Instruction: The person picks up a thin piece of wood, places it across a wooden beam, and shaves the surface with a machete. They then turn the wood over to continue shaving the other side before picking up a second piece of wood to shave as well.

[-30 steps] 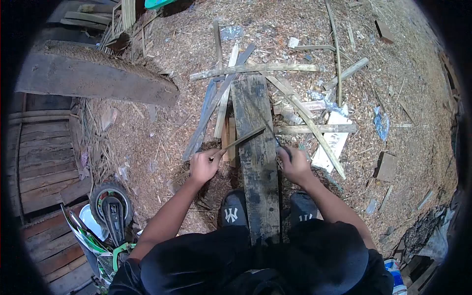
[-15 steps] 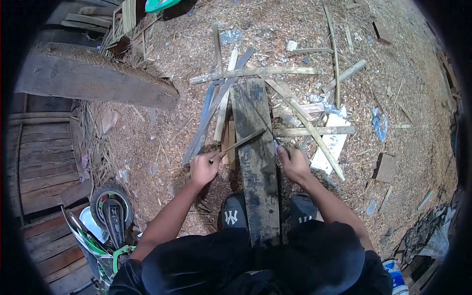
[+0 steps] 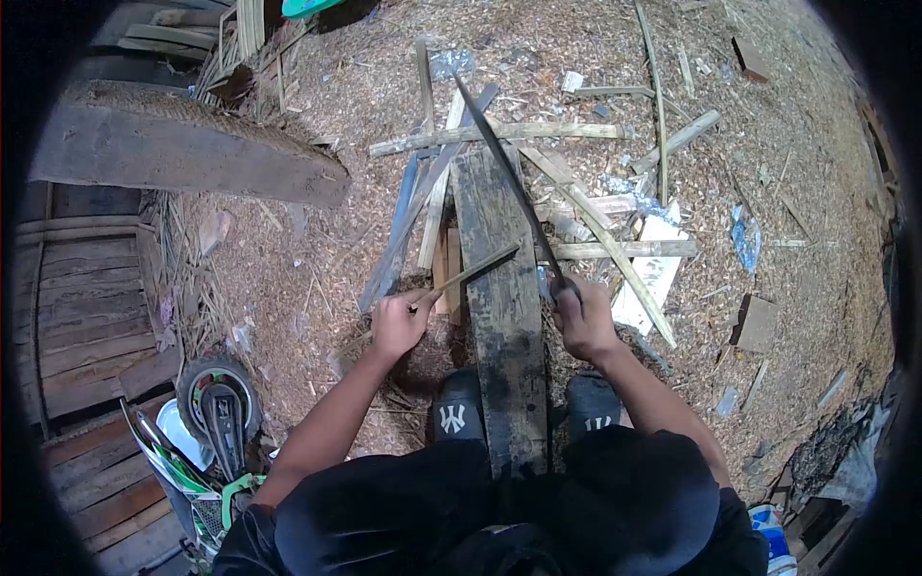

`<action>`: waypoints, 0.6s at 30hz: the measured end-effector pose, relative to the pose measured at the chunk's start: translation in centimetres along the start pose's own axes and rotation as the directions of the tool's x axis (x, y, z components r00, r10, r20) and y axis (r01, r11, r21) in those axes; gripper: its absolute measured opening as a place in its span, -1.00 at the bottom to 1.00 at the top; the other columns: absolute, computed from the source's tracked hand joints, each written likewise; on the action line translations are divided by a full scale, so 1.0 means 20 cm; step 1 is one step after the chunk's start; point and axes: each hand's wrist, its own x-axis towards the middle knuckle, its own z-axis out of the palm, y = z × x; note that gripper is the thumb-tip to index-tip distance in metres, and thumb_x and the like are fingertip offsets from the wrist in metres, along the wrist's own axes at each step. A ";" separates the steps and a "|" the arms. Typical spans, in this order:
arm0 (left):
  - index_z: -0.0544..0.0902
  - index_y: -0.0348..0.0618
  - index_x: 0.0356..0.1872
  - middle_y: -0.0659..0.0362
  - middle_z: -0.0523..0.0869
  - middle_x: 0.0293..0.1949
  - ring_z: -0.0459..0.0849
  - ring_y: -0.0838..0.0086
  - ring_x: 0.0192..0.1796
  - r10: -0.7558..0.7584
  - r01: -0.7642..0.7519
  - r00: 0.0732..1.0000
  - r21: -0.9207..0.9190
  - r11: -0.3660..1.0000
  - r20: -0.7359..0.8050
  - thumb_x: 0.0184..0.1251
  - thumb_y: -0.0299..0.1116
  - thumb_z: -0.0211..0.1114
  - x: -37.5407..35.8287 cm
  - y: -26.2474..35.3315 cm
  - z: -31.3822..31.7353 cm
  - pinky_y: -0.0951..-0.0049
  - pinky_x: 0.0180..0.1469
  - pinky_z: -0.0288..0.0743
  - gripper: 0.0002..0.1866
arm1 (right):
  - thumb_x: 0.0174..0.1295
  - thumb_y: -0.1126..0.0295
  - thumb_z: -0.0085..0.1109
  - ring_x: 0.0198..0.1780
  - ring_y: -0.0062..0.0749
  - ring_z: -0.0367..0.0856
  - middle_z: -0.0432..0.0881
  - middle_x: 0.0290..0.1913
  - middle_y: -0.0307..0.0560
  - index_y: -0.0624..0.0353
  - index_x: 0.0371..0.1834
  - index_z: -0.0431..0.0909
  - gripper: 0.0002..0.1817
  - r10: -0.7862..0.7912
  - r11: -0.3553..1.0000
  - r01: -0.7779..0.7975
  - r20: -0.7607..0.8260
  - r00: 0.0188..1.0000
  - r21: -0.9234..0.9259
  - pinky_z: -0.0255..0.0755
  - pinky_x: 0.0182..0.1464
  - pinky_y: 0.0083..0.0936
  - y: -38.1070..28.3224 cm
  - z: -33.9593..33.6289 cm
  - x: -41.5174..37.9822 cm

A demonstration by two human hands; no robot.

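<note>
My left hand [image 3: 400,324] is closed round one end of a thin wooden stick [image 3: 476,270]. The stick's far end rests on or just above a worn wooden plank [image 3: 504,336] that runs away from me between my feet. In my right hand [image 3: 582,319] is the handle of a machete [image 3: 507,168], gripped in closed fingers. Its long dark blade points up and away to the left, passing over the plank's far part. The blade appears apart from the stick.
Bamboo strips [image 3: 499,139] and wood offcuts lie around the plank's far end. A thick beam [image 3: 192,149] juts in from the left. At lower left are a small wheel [image 3: 219,403] and green-white parts. Wood chips cover the ground [image 3: 317,259].
My right hand has turned and risen, swinging the blade up from near the stick so it points farther away. My left hand and the stick have hardly moved.
</note>
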 end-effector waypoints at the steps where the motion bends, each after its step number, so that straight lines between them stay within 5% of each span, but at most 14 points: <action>1: 0.81 -0.19 -0.06 -0.13 0.80 -0.35 0.84 0.08 -0.28 0.034 -0.035 0.999 -0.077 0.996 -0.020 0.45 -0.30 0.31 0.00 -0.01 0.00 0.25 -0.22 0.66 -0.77 | 0.51 -0.20 -0.05 -0.36 0.30 0.63 0.60 -0.50 0.31 0.36 -0.31 0.60 -0.30 -0.145 0.988 0.145 0.007 0.989 0.050 0.46 -0.22 0.01 0.00 -0.01 -0.02; 3: 0.81 -0.20 -0.06 -0.12 0.80 -0.34 0.84 0.08 -0.27 0.129 -0.125 0.987 0.050 0.991 -0.093 0.45 -0.31 0.31 0.00 -0.01 0.01 0.25 -0.23 0.65 -0.77 | 0.51 -0.21 -0.07 -0.31 0.32 0.65 0.61 -0.48 0.34 0.36 -0.29 0.62 -0.29 -0.167 0.983 0.159 -0.088 0.982 -0.086 0.47 -0.18 0.06 0.16 0.08 -0.01; 5: 0.81 -0.21 -0.05 -0.12 0.81 -0.31 0.84 0.09 -0.24 0.032 -0.029 0.999 0.101 0.994 -0.024 0.46 -0.33 0.29 0.00 0.01 -0.01 0.25 -0.21 0.65 -0.78 | 0.52 -0.18 -0.07 -0.28 0.34 0.65 0.63 -0.47 0.35 0.33 -0.27 0.64 -0.32 0.316 0.918 -0.296 0.034 0.948 -0.262 0.47 -0.14 0.09 0.13 0.07 0.02; 9: 0.81 -0.21 -0.06 -0.11 0.80 -0.32 0.84 0.09 -0.24 0.071 -0.066 0.996 0.078 0.995 -0.055 0.45 -0.36 0.29 0.01 -0.01 0.01 0.26 -0.20 0.65 -0.78 | 0.51 -0.07 0.02 -0.33 0.28 0.65 0.59 -0.47 0.31 0.32 -0.34 0.59 -0.42 0.146 0.988 -0.143 0.045 0.988 -0.062 0.47 -0.18 0.01 -0.02 0.03 0.02; 10: 0.81 -0.21 -0.07 -0.12 0.80 -0.32 0.84 0.09 -0.25 0.082 -0.080 0.994 0.036 0.996 -0.067 0.43 -0.37 0.29 0.01 -0.02 0.02 0.26 -0.20 0.64 -0.78 | 0.52 -0.05 0.03 -0.36 0.26 0.65 0.58 -0.47 0.29 0.31 -0.32 0.56 -0.45 -0.026 1.000 0.026 0.053 0.998 0.003 0.46 -0.20 -0.02 -0.04 0.00 0.00; 13: 0.81 -0.21 -0.08 -0.13 0.79 -0.34 0.84 0.10 -0.27 0.082 -0.084 0.993 -0.020 0.996 -0.081 0.41 -0.38 0.29 0.00 -0.04 0.02 0.26 -0.22 0.64 -0.79 | 0.52 -0.08 -0.01 -0.31 0.27 0.67 0.59 -0.46 0.32 0.31 -0.26 0.58 -0.43 -0.063 0.998 0.063 -0.010 0.998 -0.018 0.48 -0.15 0.00 0.10 0.08 -0.02; 14: 0.81 -0.21 -0.08 -0.12 0.80 -0.33 0.84 0.10 -0.27 0.085 -0.084 0.994 0.013 0.996 -0.073 0.43 -0.38 0.28 -0.01 -0.03 0.01 0.26 -0.21 0.65 -0.79 | 0.53 -0.11 -0.06 -0.25 0.29 0.69 0.60 -0.47 0.36 0.31 -0.25 0.61 -0.40 0.208 0.948 -0.214 -0.050 0.977 -0.236 0.50 -0.10 0.01 0.13 0.14 0.01; 17: 0.82 -0.20 -0.09 -0.10 0.81 -0.32 0.84 0.10 -0.26 0.090 -0.087 0.993 0.047 0.995 -0.075 0.44 -0.37 0.28 0.03 0.02 0.00 0.26 -0.21 0.65 -0.79 | 0.53 -0.16 -0.11 -0.21 0.31 0.69 0.60 -0.48 0.39 0.31 -0.22 0.63 -0.35 0.337 0.928 -0.308 0.115 0.935 -0.209 0.52 -0.05 0.02 0.09 0.03 0.04; 18: 0.82 -0.19 -0.09 -0.09 0.82 -0.32 0.84 0.10 -0.26 0.075 -0.072 0.996 0.056 0.996 -0.058 0.44 -0.37 0.28 0.00 0.02 -0.01 0.25 -0.21 0.66 -0.79 | 0.53 -0.16 -0.13 -0.23 0.30 0.69 0.59 -0.50 0.36 0.33 -0.24 0.61 -0.33 0.177 0.969 -0.161 0.071 0.982 -0.186 0.50 -0.11 0.01 0.15 0.05 0.03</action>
